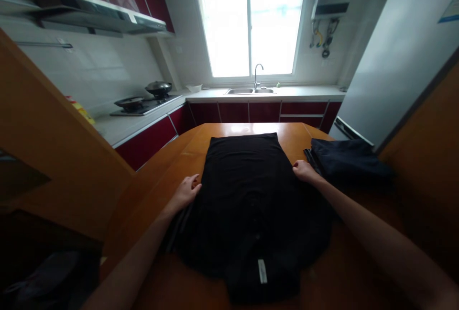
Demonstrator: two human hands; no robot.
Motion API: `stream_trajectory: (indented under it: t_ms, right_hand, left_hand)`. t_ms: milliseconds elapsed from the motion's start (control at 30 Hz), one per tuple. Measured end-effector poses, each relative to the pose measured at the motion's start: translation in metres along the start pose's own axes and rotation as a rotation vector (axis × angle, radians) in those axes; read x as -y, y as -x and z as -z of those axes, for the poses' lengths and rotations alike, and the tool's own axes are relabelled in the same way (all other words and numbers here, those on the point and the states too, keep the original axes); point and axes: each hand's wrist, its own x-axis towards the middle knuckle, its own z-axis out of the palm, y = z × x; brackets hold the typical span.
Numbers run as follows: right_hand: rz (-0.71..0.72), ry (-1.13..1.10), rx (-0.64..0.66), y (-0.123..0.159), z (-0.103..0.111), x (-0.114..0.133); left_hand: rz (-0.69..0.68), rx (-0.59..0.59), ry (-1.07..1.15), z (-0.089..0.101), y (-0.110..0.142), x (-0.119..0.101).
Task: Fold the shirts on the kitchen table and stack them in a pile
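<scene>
A black shirt lies spread flat with its hem at the far side and its collar toward me. A white label shows near the collar, and pale stripes run along a dark sleeve at the left. My left hand is at the shirt's left edge, fingers curled in and thumb against the cloth. On the opposite edge, my right hand has its fingers closed on the fabric. Small buttons show faintly down the middle of the shirt.
The shirt rests on a wooden table with rounded ends. Folded dark clothing lies at the table's right. Beyond are a counter with a sink, a stove with pans, and a fridge on the right.
</scene>
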Motion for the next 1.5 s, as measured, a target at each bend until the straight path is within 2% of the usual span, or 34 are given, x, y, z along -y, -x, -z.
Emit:
stream_trajectory:
  t_ms: [133,267,367,433,500,567,667,733,833,900,967,1033,1100,1133,1167,1233,1300,1400,1467,1500]
  right_hand:
    - [0.026,0.018,0.085,0.031,0.011,-0.01]
    - [0.066,0.066,0.093,0.063,0.024,-0.01]
    - [0.18,0.097,0.039,0.094,0.027,-0.009]
    - [0.234,0.137,-0.066,0.119,0.025,-0.016]
    - [0.156,0.199,-0.182,0.144,0.019,-0.029]
    - [-0.047,0.258,-0.248,0.164,0.013,-0.047]
    - [-0.286,0.235,-0.255,0.18,0.005,-0.071]
    - [-0.322,0.097,-0.219,0.18,0.004,-0.076]
    - [-0.272,-0.111,-0.205,0.173,0.011,-0.059]
    - [-0.206,-0.155,-0.299,0.17,0.019,-0.032]
    - [-0.073,-0.168,-0.434,0.171,0.025,0.006]
    - [0.134,-0.219,-0.454,0.176,0.026,0.052]
    - [0.326,-0.271,-0.378,0.184,0.019,0.096]
    - [0.454,-0.296,-0.275,0.188,0.014,0.114]
    - [0.586,-0.327,-0.142,0.192,0.008,0.128]
    - [0.701,-0.404,0.005,0.194,-0.004,0.143]
    - [0.629,-0.436,-0.011,0.188,-0.013,0.139]
    - [0.304,-0.296,-0.155,0.171,-0.017,0.11]
    - [0.139,-0.146,-0.157,0.16,-0.017,0.092]
    - [0.101,-0.087,-0.129,0.157,-0.018,0.086]
  left_hand:
    - [-0.006,0.047,0.045,0.01,0.032,-0.003]
    - [0.041,0.036,-0.115,0.013,0.051,-0.014]
    - [0.033,0.044,-0.278,0.013,0.063,-0.019]
    - [0.051,0.033,-0.354,0.014,0.068,-0.02]
    - [0.064,-0.003,-0.398,0.016,0.072,-0.019]
    - [0.042,-0.062,-0.406,0.017,0.074,-0.02]
    - [-0.042,-0.146,-0.342,0.014,0.074,-0.027]
    - [-0.106,-0.178,-0.269,0.011,0.075,-0.037]
    - [-0.216,-0.179,-0.1,0.005,0.08,-0.056]
    - [-0.287,-0.119,0.091,0.002,0.085,-0.074]
    - [-0.302,0.022,0.357,-0.003,0.09,-0.096]
    - [-0.233,0.251,0.676,-0.011,0.092,-0.121]
    - [-0.092,0.478,0.98,-0.022,0.093,-0.144]
    - [-0.019,0.546,1.095,-0.028,0.093,-0.153]
    - [0.048,0.571,1.175,-0.034,0.092,-0.16]
    - [0.134,0.523,1.232,-0.047,0.091,-0.165]
    - [0.151,0.467,1.214,-0.056,0.09,-0.162]
    - [0.124,0.474,1.178,-0.062,0.09,-0.154]
    - [0.118,0.491,1.158,-0.061,0.09,-0.152]
    - [0.12,0.497,1.148,-0.061,0.091,-0.152]
